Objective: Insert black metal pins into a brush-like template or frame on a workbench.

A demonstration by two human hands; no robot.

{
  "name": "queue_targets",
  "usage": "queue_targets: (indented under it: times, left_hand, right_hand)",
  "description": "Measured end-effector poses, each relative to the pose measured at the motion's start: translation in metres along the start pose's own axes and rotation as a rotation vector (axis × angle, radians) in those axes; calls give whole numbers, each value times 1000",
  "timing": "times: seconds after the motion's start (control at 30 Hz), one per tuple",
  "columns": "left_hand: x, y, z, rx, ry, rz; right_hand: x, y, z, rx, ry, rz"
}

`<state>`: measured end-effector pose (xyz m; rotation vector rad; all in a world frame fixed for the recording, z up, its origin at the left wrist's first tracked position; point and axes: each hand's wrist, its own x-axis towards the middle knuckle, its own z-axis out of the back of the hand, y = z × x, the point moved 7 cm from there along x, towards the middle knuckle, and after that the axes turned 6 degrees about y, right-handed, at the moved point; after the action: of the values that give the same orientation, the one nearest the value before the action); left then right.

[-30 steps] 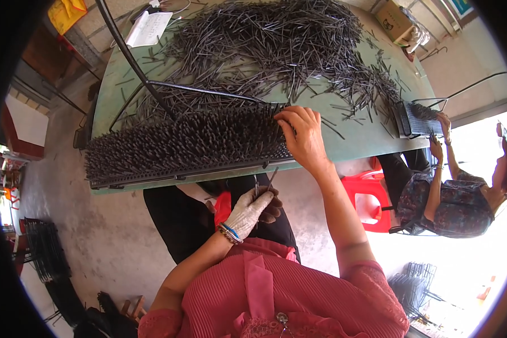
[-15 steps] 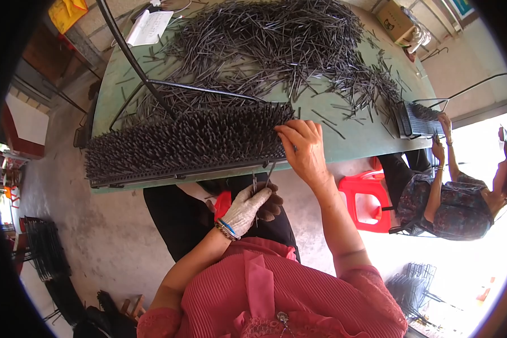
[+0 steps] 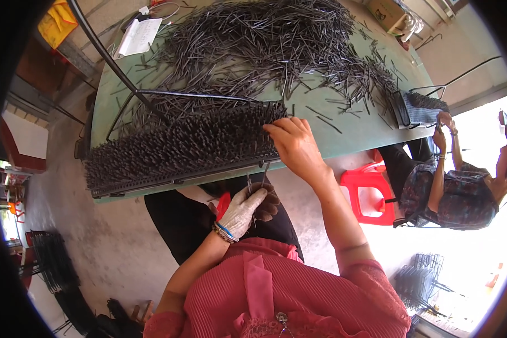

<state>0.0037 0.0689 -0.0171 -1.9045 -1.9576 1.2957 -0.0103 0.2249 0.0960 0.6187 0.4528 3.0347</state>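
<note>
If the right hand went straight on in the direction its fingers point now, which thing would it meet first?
The right hand would most likely meet the upright dark strips just ahead; it may touch them now, but depth is unclear.

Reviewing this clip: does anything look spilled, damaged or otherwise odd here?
Stray strips lie apart from the dark heap on the green table, looking untidy beside the packed bristle rows. Also uneven: the left hand is gloved, the right hand bare. No damage is evident.

A whitish knit glove covers my left fingers; I wear bracelets, a lace-sleeved rose blouse, black trousers.
</note>
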Motion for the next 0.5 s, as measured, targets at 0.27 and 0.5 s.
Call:
queue_targets:
  times: [0.27, 0.5]
  left_hand:
    - [-4, -23, -24, 134, 120, -16]
    - [-10, -18, -41, 358, 257, 160]
  right_hand:
    - [-48, 0, -18, 796, 247, -410]
    - [-73, 0, -39, 1254, 353, -521]
